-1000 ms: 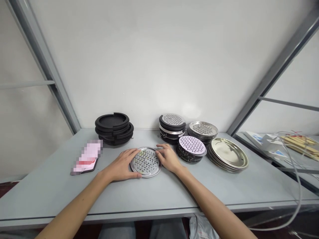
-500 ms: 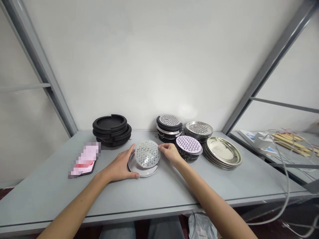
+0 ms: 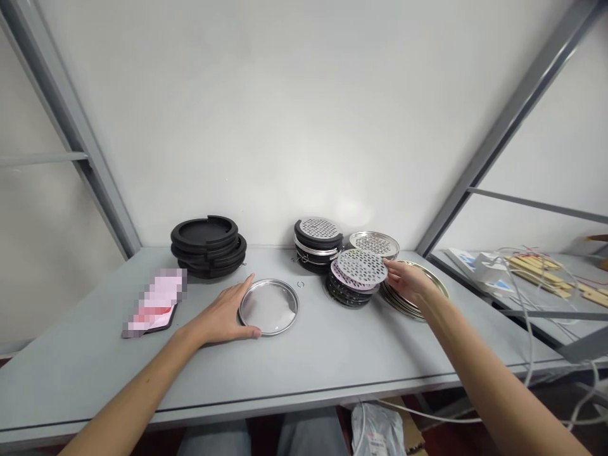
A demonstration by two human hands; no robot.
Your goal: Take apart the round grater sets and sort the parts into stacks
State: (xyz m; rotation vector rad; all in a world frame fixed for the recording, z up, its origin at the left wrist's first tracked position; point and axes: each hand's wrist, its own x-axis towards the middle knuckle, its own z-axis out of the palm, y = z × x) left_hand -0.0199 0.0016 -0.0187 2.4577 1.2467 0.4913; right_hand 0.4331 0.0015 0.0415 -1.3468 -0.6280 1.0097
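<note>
A shiny round metal plate (image 3: 268, 308) lies flat on the grey table (image 3: 304, 361) in front of me. My left hand (image 3: 223, 311) rests against its left rim, fingers curved round the edge. My right hand (image 3: 407, 278) pinches the right edge of a perforated metal disc (image 3: 361, 266) and holds it just above a stack of dark perforated discs (image 3: 349, 291). A small metal ring (image 3: 301, 284) lies on the table beside the plate.
Black round trays (image 3: 209, 244) are stacked at the back left. A black-and-steel stack (image 3: 317, 240), perforated steel pans (image 3: 373, 243) and plain steel plates (image 3: 418, 297) stand at the back right. A pink phone (image 3: 154, 308) lies left. Cables and papers (image 3: 532, 269) cover the side bench.
My right hand lifted the perforated disc off the plate and carried it right, over the dark stack. The left hand stayed on the plate's rim. The view shifted slightly right.
</note>
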